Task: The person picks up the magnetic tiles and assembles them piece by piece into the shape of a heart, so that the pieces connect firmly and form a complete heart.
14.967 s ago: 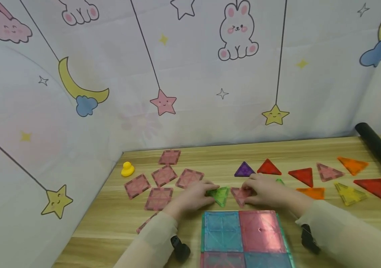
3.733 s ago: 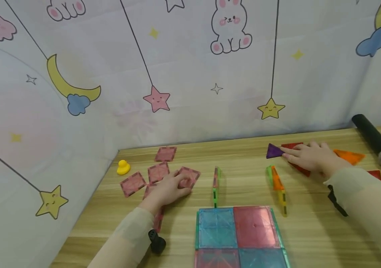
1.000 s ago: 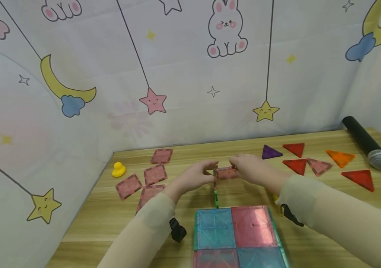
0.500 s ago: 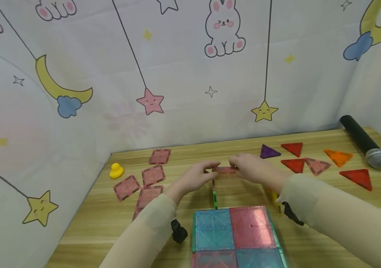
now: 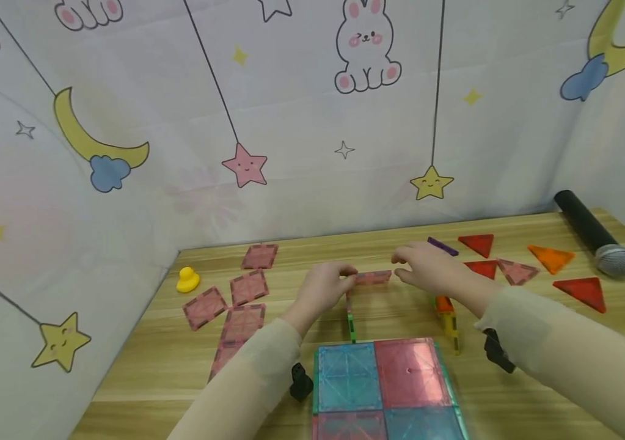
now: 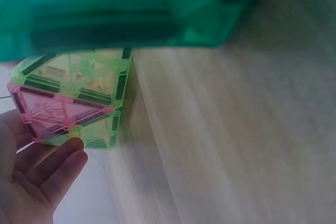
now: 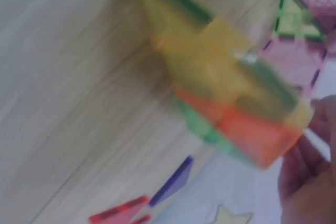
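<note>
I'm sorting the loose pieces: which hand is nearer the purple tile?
Right. In the head view, the right hand is just in front of the purple tile; the left hand is farther off, to its left.

From the head we look forward and down, far enough back to take in the wooden table (image 5: 142, 366) and the printed backdrop (image 5: 296, 201) beyond it. At the left wrist we sit low and close, turned sideways, with a teal tile (image 6: 115, 19) filling the top and the left hand (image 6: 31, 177) at lower left; at the right wrist we face, tilted and near, a blurred yellow piece (image 7: 205, 56). Both wrist views share the green-and-pink panel (image 6: 79, 90), which the head view catches edge-on.
</note>
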A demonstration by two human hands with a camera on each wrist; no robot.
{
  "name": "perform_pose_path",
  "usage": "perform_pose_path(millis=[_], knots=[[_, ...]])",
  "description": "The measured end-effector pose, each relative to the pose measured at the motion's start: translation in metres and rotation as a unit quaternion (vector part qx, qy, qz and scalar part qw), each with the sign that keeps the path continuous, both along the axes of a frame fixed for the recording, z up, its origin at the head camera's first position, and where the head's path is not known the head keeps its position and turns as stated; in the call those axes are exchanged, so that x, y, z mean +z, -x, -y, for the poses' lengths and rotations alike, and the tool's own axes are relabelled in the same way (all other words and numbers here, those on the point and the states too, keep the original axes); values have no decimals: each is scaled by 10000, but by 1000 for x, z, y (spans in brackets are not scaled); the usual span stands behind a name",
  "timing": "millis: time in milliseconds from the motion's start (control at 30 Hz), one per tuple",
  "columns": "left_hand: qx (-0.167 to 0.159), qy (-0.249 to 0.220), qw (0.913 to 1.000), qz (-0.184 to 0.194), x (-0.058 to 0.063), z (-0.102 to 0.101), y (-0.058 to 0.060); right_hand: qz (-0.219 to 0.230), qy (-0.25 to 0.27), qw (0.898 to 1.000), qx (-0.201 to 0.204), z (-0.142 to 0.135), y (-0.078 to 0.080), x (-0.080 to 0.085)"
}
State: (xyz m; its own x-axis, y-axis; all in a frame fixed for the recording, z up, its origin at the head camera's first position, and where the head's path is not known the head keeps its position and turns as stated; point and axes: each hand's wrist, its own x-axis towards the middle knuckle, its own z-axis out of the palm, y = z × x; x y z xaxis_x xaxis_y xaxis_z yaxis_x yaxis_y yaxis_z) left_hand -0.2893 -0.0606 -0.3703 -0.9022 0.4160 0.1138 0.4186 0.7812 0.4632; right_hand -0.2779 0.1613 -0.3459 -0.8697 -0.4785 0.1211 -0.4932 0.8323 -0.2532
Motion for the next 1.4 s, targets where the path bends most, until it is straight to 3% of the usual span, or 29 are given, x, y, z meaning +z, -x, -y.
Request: perform_pose_path(millis=[100, 200, 333, 433, 500, 700, 1167, 1300, 1400], knots=[[20, 20, 9999, -124, 0, -2, -1, 273, 129, 9986, -440, -19, -1, 1], [48, -26, 9999, -119, -1, -4, -1, 916, 363, 9933, -612, -36, -4, 3], [69, -230, 9997, 72, -2, -3, -1, 2094, 973, 9711, -596, -49, -10, 3], [80, -334, 9992, 183, -3, -2, -1, 2610, 1389, 9536, -575, -50, -14, -3], [82, -316, 9993, 172, -3, -2, -1, 2582, 1503, 9530, -494, -48, -15, -8], [102, -354, 9991, 217, -3, -2, 2, 2040, 1605, 9644, -501, -35, -8, -22], [48, -335, 9986, 414, -5, -2, 7, 2067, 1623, 9635, -509, 7, 5, -23], [-50, -686, 9956, 629, 0, 15, 5, 2011, 1597, 9652, -483, 6, 4, -22], [-88, -799, 9939, 758, 8, 43, 2, 2009, 1643, 9646, -482, 0, 3, -21]])
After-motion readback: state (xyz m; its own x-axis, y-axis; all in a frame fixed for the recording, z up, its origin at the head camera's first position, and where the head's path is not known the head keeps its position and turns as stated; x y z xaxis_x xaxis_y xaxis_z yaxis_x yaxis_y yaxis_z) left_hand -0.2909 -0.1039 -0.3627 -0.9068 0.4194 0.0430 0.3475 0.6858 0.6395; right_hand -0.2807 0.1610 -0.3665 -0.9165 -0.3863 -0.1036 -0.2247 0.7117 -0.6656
